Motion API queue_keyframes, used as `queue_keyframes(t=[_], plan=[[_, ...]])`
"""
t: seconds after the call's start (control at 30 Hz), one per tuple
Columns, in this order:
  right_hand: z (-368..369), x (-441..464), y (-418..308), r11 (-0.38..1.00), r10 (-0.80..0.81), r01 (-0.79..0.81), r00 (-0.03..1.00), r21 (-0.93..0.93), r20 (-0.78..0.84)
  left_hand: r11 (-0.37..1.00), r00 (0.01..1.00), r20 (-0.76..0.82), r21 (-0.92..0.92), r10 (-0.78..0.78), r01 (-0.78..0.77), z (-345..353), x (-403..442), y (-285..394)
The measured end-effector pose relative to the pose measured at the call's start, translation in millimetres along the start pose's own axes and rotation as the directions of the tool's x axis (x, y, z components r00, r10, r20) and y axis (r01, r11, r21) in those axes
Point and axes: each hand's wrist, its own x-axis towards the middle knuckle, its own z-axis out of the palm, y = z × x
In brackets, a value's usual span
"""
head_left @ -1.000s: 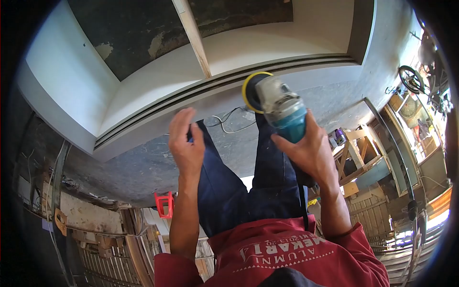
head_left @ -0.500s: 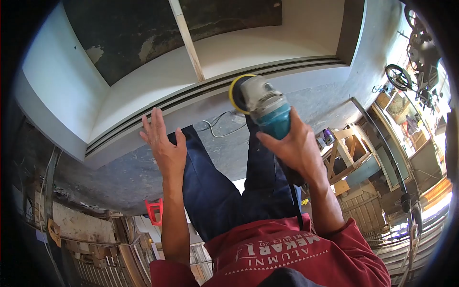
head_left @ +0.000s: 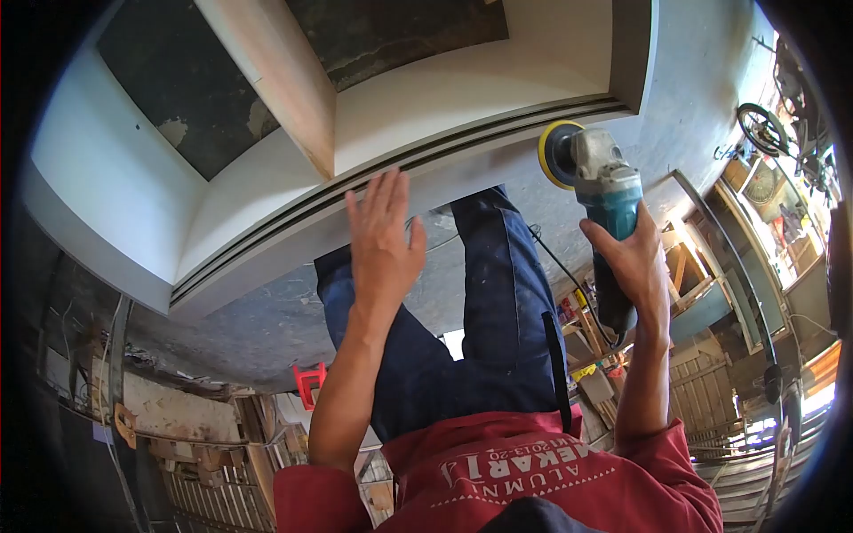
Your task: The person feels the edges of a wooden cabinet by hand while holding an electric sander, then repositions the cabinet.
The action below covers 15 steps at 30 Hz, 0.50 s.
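In my right hand I grip a teal and grey angle grinder by its body. Its round pad with a yellow rim faces the right part of a pale cabinet frame; whether it touches the frame, I cannot tell. My left hand holds nothing. Its fingers are stretched out over the frame's front edge, by the dark grooved track. Beyond the fingers, a wooden divider crosses the frame's inside.
A power cord runs behind the grinder. A red plastic stool stands at the lower left. Wooden furniture pieces are on the right, with a motorcycle at the upper right. Grey floor lies below the frame.
My right hand has carried the grinder to the right along the frame. My left hand has also moved right and up onto the front edge. The view has shifted, showing more of the divider.
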Motion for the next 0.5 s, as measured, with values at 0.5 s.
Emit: queue_keyframes(t=[0.5], plan=[[-32.0, 8.7, 25.0, 0.994, -0.045, 0.047, 0.999, 0.1, -0.017, 0.987, 0.963, -0.214, -0.048, -0.163, 0.156, 4.6, 21.7, 1.9]])
